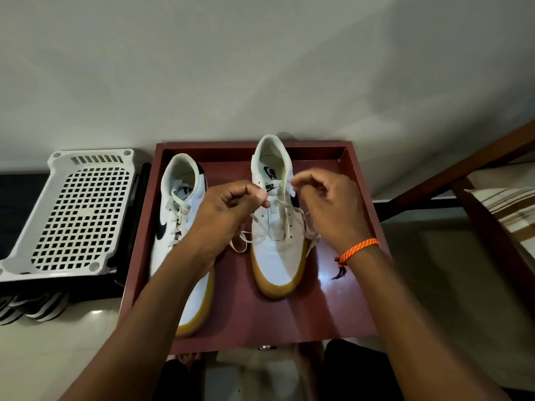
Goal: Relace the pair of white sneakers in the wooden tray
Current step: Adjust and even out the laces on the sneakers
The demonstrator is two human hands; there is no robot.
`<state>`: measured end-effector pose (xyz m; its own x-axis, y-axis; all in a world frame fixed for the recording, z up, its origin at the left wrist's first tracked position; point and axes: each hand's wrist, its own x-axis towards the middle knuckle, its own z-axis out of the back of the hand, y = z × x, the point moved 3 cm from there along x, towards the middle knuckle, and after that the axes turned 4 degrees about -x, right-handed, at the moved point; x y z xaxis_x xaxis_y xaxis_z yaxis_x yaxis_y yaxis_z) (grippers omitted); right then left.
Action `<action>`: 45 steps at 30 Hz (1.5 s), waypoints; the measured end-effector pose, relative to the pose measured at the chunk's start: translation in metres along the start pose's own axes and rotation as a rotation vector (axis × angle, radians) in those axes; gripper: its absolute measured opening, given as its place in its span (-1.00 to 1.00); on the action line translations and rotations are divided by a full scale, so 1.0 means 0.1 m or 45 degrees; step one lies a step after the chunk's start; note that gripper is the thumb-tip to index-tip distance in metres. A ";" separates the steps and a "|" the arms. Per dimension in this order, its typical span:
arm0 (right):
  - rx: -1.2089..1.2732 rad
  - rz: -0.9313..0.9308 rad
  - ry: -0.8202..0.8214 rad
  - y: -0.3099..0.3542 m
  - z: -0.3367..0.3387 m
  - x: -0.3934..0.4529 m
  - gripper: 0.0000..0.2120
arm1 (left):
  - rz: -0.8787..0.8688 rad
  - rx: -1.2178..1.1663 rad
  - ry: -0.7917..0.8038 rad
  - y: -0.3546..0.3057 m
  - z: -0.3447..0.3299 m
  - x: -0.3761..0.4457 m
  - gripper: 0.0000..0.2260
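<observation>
Two white sneakers with gum soles stand in a dark red wooden tray [341, 308], toes toward me. The left sneaker [179, 227] is laced, and my left forearm crosses its toe. The right sneaker [275, 241] has most eyelets bare, and its white lace [257, 224] trails loose on both sides. My left hand [228, 209] pinches the lace at the shoe's left upper eyelets. My right hand [327, 204], with an orange thread band on the wrist, pinches the lace end by the shoe's right collar.
A white perforated plastic rack [78, 212] lies left of the tray, with striped items beneath it. A wooden furniture frame [469, 169] and a striped cushion [509, 209] stand to the right. A pale wall rises behind the tray. Glossy tile floor lies around it.
</observation>
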<state>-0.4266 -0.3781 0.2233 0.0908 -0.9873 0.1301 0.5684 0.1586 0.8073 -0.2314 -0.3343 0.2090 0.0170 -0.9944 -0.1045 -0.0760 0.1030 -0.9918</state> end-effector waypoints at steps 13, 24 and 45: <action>0.257 -0.038 0.546 0.07 -0.25 -0.06 -0.76 | 0.070 0.027 -0.211 0.11 0.07 0.03 -0.79; 0.844 -0.242 0.529 0.10 -0.02 0.00 -0.77 | -0.156 0.962 -0.627 0.10 0.22 0.00 -0.82; 0.922 -0.344 0.455 0.05 0.07 0.01 -0.65 | -0.302 1.110 -0.645 -0.04 0.15 -0.06 -0.73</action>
<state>-0.4296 -0.3787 0.2315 0.3488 -0.9130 -0.2116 -0.0445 -0.2416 0.9694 -0.2159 -0.3289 0.2124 0.3702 -0.8852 0.2817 0.7289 0.0888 -0.6788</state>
